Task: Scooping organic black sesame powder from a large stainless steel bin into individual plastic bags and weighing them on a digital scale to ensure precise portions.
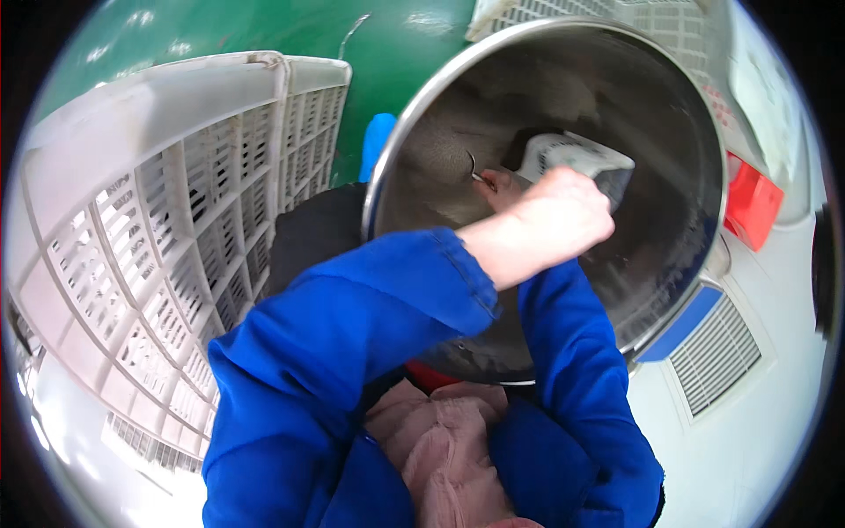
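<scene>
My left hand (558,214) reaches across from the left, over my right forearm, with its fingers curled at the near edge of a white-and-grey printed bag (568,153). The bag is tilted inside a large round stainless-steel vessel (660,198). Partly hidden behind the left wrist, my right hand (500,190) grips a small curved metal tool (476,175); its exact kind is unclear. Both hands are inside the vessel's rim, above its dull grey inner wall. What lies at the bottom is hard to make out.
Tall white plastic slatted crates (165,198) stand close at the left. A red box-like object (752,201) sits beyond the rim at the right, near a white wall with a louvred vent (716,353). Green floor (231,30) shows at the top; a blue object (377,142) touches the rim's left.
</scene>
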